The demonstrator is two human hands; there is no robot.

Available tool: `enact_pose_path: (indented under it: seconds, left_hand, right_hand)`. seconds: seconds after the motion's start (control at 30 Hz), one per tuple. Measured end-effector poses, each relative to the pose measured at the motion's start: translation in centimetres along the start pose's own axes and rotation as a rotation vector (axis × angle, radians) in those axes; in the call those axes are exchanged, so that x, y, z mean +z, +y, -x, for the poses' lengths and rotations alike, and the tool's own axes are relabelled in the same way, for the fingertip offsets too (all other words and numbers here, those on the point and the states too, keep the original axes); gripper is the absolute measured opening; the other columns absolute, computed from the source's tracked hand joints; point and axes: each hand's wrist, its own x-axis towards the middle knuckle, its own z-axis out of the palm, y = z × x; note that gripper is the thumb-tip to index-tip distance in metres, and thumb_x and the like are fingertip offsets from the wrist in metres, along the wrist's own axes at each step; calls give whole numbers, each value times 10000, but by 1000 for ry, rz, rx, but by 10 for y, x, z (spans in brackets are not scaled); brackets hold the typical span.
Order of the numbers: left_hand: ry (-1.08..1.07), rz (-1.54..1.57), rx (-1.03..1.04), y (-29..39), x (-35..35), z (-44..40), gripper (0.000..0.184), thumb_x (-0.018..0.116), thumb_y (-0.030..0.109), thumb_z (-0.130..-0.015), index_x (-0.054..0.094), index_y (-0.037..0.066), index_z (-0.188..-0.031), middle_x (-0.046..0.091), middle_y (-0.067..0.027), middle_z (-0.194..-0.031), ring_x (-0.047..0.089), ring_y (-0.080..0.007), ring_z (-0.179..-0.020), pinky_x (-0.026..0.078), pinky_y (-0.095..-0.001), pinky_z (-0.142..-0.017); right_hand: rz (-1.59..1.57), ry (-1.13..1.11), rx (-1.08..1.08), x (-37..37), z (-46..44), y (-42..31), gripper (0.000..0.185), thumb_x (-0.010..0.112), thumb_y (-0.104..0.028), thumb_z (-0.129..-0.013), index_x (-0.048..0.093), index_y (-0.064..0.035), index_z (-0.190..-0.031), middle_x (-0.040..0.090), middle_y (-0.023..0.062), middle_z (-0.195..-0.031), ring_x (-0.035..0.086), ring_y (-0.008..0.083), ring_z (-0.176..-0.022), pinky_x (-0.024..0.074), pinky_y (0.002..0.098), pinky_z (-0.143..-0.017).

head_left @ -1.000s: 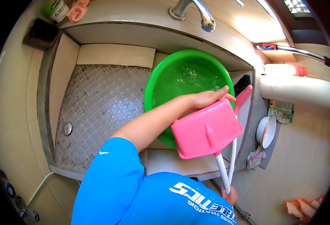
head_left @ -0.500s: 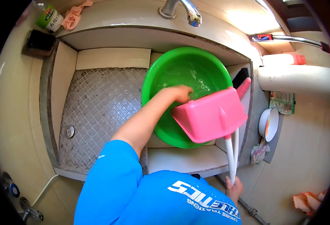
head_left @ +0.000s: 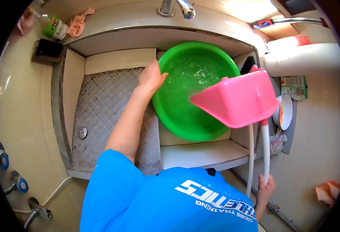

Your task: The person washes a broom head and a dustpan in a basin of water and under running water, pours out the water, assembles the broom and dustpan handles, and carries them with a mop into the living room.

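Note:
A green basin holding water sits in the right part of the tiled sink. My left hand is at the basin's left rim, thumb apart from the fingers, with nothing in it. A pink dustpan is tilted over the basin's right side, its lip above the water. Its white handle runs down to my right hand, which is closed around the lower end. Beside it runs a second white pole, and a black-bristled brush shows behind the dustpan.
A faucet stands at the back ledge. At the back left are a labelled bottle, a pink cloth and a black brush. To the right lie a white bowl and a green packet. Valves are at lower left.
My left hand has moved from the dustpan, across the basin, to its left rim. The dustpan and my right hand have shifted right, and the dustpan is turned more on its side.

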Motion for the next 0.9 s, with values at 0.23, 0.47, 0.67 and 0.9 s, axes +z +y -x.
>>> enact_pose_path:
  seconds: [0.23, 0.47, 0.67, 0.9]
  left_hand:
    - [-97, 369, -98, -19, 6, 17, 308, 663, 98, -612, 559, 1, -885, 619, -165, -817, 611, -267, -755, 479, -356, -686]
    - [-126, 838, -210, -12, 3, 26, 212, 613, -32, -601, 530, 16, -790, 574, -49, -718, 545, -134, -601, 457, -277, -563]
    - [-162, 948, -172, 21, -30, 36, 230, 565, -91, -615, 501, 5, -814, 550, -38, -704, 519, -108, -575, 447, -251, -519]
    - [-131, 818, -105, 65, -68, 43, 202, 576, -40, -656, 503, -5, -840, 564, -51, -729, 530, -105, -586, 449, -234, -525]
  right_hand:
    - [-253, 12, 93, -13, 6, 9, 223, 568, -201, -866, 480, -69, -709, 368, -64, -574, 307, 17, -477, 234, 187, -419]
    - [-464, -46, 108, -23, 8, 11, 246, 518, -274, -900, 446, -101, -740, 320, -75, -528, 260, 5, -414, 199, 166, -366]
    - [-521, -80, 134, -33, 7, 12, 226, 524, -255, -896, 497, -59, -787, 360, -63, -571, 310, 19, -468, 248, 171, -415]
    - [-654, -122, 183, -29, 0, 22, 192, 555, -218, -880, 530, -33, -836, 405, -56, -580, 354, 22, -475, 271, 169, -420]
